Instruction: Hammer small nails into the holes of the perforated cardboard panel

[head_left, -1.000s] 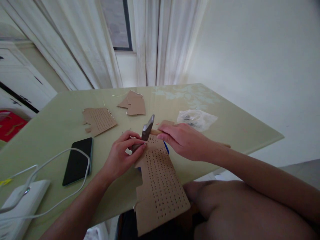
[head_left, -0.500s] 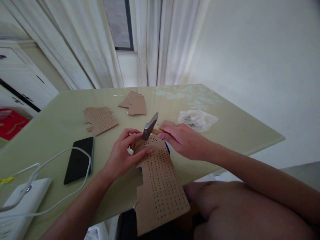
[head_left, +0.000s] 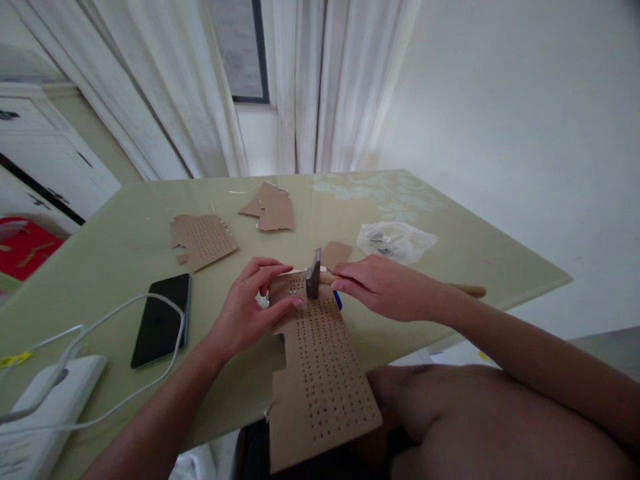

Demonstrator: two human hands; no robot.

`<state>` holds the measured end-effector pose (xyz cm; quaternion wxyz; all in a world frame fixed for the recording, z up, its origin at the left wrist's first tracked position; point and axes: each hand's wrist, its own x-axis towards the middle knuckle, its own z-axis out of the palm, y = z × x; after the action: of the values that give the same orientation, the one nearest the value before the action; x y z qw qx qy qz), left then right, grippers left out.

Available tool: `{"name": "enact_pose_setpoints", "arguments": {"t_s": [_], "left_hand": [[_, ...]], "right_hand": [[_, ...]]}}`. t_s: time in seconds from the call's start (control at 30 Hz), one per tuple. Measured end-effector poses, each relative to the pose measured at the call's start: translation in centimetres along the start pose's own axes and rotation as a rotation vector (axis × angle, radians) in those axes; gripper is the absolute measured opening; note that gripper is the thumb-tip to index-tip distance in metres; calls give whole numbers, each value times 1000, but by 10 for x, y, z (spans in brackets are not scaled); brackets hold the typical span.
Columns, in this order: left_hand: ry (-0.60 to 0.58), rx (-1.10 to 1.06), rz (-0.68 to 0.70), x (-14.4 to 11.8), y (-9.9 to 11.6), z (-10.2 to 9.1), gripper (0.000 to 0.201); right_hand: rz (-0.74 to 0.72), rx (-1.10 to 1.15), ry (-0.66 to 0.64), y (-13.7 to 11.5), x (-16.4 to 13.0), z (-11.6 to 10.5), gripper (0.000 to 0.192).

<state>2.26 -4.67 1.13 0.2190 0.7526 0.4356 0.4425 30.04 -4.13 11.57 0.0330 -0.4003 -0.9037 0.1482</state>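
My right hand point(head_left: 383, 285) grips the wooden handle of a hammer point(head_left: 313, 277) close to its metal head; the handle's end sticks out past my wrist. The head is over the far part of a brown cardboard sheet point(head_left: 327, 363) punched with rows of small holes. Whether the head touches the sheet, I cannot tell. My left hand point(head_left: 250, 303) holds the sheet's far left side, thumb on top and fingers curled at the far edge. Small shiny bits point(head_left: 293, 291) show by the thumb. Under the sheet, a blue thing point(head_left: 339, 300) is mostly hidden.
More cardboard lies beyond: a perforated piece point(head_left: 204, 241), a torn piece point(head_left: 275, 208) and a small piece point(head_left: 337, 255). A clear plastic bag point(head_left: 395, 241) with dark bits is at right. At left are a phone point(head_left: 160, 320), a white cable point(head_left: 150, 297) and a power strip point(head_left: 60, 413).
The hammer has shifted right and slightly nearer, its head turning more upright, with my right hand moving along. My left hand and the sheet have stayed nearly in place.
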Motion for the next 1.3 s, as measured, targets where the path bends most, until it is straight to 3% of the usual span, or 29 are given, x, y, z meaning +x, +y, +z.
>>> {"name": "enact_pose_setpoints", "arguments": {"t_s": [0.1, 0.2, 0.3, 0.5, 0.67, 0.87, 0.97, 1.1, 1.3], "left_hand": [[91, 34, -110, 6, -19, -9, 36], [183, 224, -284, 12, -45, -18, 33], [144, 424, -239, 14, -64, -20, 26], [-6, 734, -217, 11, -79, -7, 37], [-45, 760, -245, 11, -86, -5, 31], [-1, 767, -227, 13, -83, -6, 27], [116, 643, -166, 15, -70, -8, 28], [284, 212, -92, 12, -41, -8, 19], [232, -266, -111, 3, -15, -2, 12]], "right_hand": [[2, 11, -4, 0, -1, 4, 42], [-1, 18, -9, 0, -1, 5, 42], [-3, 30, -10, 1, -2, 5, 43], [6, 19, -19, 0, -2, 5, 43], [-7, 31, -16, -1, -2, 3, 43], [-5, 54, -16, 0, -3, 3, 41], [-8, 52, -14, 2, -3, 4, 40], [-11, 43, -10, 3, -2, 6, 41], [-10, 38, -36, 1, -2, 4, 39]]}}
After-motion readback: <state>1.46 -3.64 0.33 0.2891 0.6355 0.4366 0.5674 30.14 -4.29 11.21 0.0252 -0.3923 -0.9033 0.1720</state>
